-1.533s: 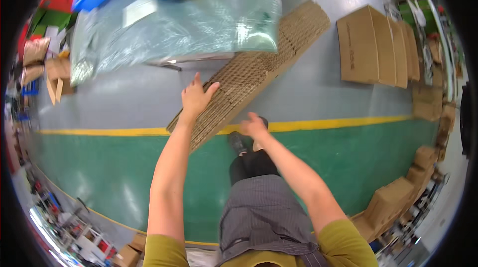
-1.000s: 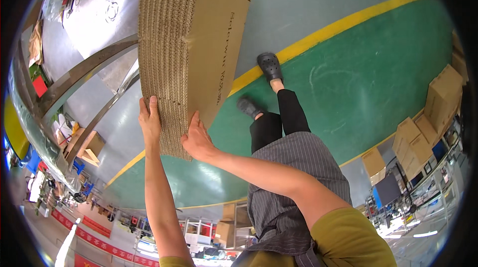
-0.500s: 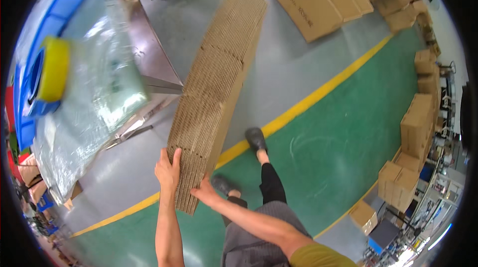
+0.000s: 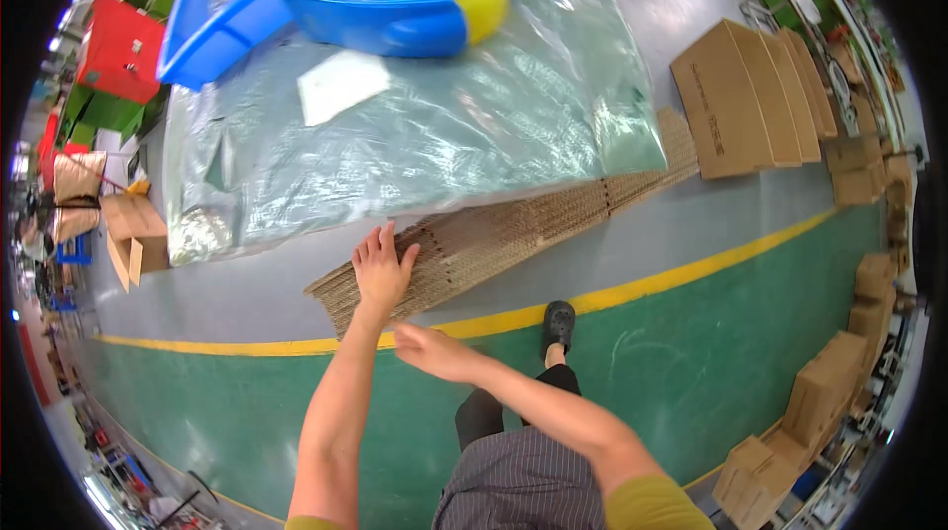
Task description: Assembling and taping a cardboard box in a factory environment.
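A long stack of flattened cardboard boxes [image 4: 474, 245] stands on edge on the floor, its corrugated edges facing up. It slants from near left to far right, and the table's plastic sheet hides part of its far side. My left hand [image 4: 381, 268] rests over the stack's near left part with fingers spread. Close beside the stack's near side is my right hand [image 4: 439, 352], its fingers drawn together. Whether it touches the cardboard or holds anything, I cannot make out.
A table under a clear plastic sheet [image 4: 474, 150] bears a blue and yellow tape dispenser [image 4: 415, 21] and a blue tray [image 4: 222, 11]. Folded cartons [image 4: 736, 105] stand at the right. An open carton [image 4: 133, 234] sits at the left. A yellow line [image 4: 671, 283] crosses the floor.
The view has swung left, so the table now fills the top. The stack lies more crosswise. My left hand has spread its fingers, and my right hand's fingers are drawn together beside the stack.
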A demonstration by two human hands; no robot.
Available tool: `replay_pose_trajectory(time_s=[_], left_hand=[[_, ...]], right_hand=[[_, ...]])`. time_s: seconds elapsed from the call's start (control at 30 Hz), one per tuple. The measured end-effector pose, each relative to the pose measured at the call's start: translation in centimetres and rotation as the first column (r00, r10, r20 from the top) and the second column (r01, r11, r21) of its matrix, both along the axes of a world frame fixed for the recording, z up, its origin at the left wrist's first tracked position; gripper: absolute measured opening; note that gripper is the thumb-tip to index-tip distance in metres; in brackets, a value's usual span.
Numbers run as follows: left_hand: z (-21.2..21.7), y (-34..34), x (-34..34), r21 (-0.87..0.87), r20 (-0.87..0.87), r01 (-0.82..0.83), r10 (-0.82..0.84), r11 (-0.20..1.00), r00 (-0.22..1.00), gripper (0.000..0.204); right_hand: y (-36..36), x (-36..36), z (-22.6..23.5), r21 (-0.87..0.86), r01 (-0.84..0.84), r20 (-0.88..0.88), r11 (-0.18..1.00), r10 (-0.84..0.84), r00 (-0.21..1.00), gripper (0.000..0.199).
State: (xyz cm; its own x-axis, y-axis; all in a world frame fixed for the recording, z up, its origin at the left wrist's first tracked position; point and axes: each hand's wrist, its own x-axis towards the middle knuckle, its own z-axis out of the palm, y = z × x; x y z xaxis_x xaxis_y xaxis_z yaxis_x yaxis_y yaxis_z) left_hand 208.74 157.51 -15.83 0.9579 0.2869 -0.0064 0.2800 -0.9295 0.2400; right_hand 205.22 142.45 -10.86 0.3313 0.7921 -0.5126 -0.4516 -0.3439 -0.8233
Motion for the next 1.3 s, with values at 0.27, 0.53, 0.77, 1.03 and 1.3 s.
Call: replay_pose_trajectory(time_s=[0.27, 0.53, 0.77, 1.03, 1.3], left_hand=[[2.1, -2.7, -8.1, -0.016, 0.093, -0.067, 0.068, 0.998, 0.993, 0.062], [3.5, -11.8, -6.4, -0.196, 0.031, 0.164, -0.161, 0.967, 0.986, 0.056], [1.2, -15.4, -5.1, -0.078, 0.001, 0.174, -0.175, 0.982, 0.985, 0.066], [1.8, -19.1, -7.3, -0.141, 0.038, 0.091, -0.086, 0.986, 0.996, 0.038], [0.0, -20.4, -11.6, -0.452, -0.187, 0.019, -0.116, 0.892, 0.976, 0.04]], right_hand=[[-2.2, 23.2, 22.6, 0.387, 0.044, 0.885, 0.921, -0.358, -0.297, 0.03], [-4.5, 22.7, 23.5, 0.01, 0.049, 0.973, 0.999, 0.002, -0.231, 0.054], [-15.7, 17.8, 17.4, 0.528, 0.297, 0.845, 0.795, -0.527, -0.093, 0.024], [-19.7, 6.1, -4.3, -0.381, 0.565, -0.199, 0.731, -0.662, 0.723, 0.04], [-24.9, -2.3, -7.0, -0.298, 0.518, -0.238, 0.802, -0.588, 0.773, 0.041]])
